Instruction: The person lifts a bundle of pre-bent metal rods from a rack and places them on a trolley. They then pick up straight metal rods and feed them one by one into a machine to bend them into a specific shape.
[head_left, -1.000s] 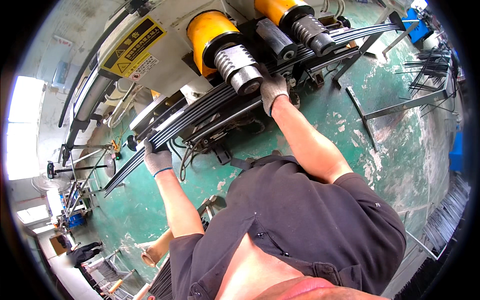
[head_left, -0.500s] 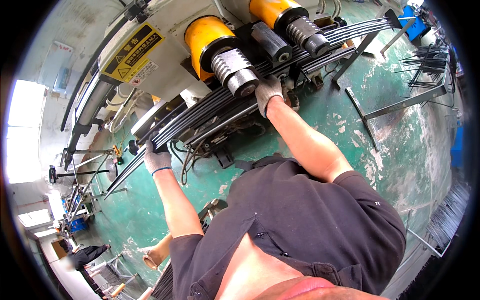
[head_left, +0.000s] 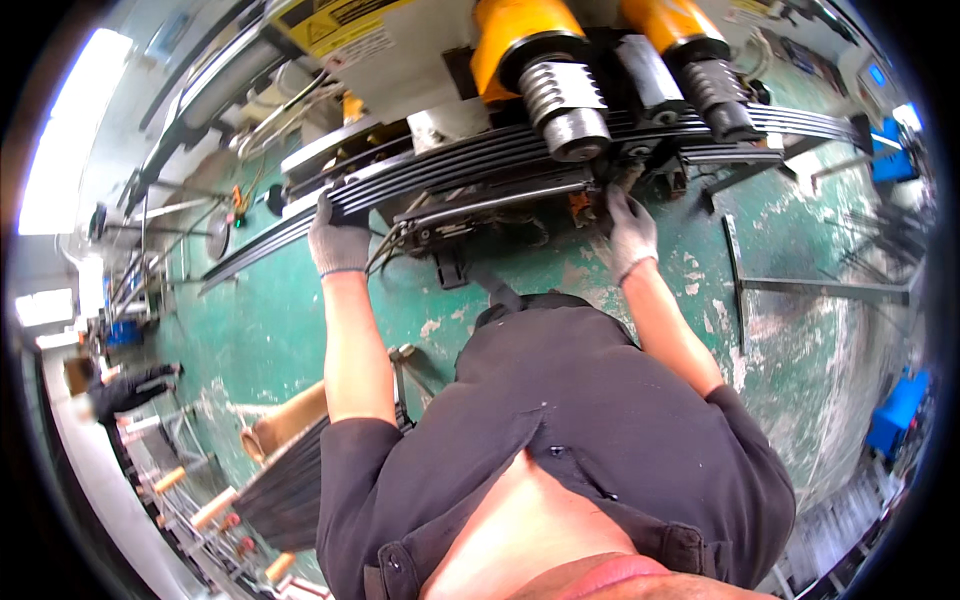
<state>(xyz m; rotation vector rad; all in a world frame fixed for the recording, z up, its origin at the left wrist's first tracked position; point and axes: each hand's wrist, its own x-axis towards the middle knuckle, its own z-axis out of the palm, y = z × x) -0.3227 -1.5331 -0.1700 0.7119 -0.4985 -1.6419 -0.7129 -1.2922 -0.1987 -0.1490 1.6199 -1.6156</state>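
Note:
Long dark metal rods (head_left: 440, 172) run side by side across the machine, their left ends jutting out over the floor. My left hand (head_left: 338, 240), in a pale knit glove, is closed around the bundle near that end. Two yellow cylinders (head_left: 530, 38) carry ribbed metal shafts (head_left: 566, 95) with round ends just over the rods. My gloved right hand (head_left: 632, 235) is below the rods, beside a small orange part (head_left: 581, 205) under the machine's edge. Its fingertips point up into dark machinery, and I cannot make out what they touch.
A steel stand (head_left: 825, 288) is on the green floor to the right, with a blue box (head_left: 897, 412) farther back. At lower left lie a cardboard tube (head_left: 290, 420) and a stack of dark rods (head_left: 285, 490). Another person (head_left: 120, 390) is at the far left.
My right hand has come away from beside the ribbed shaft, down to below the rods. My left hand stays on the bundle. The whole view has turned.

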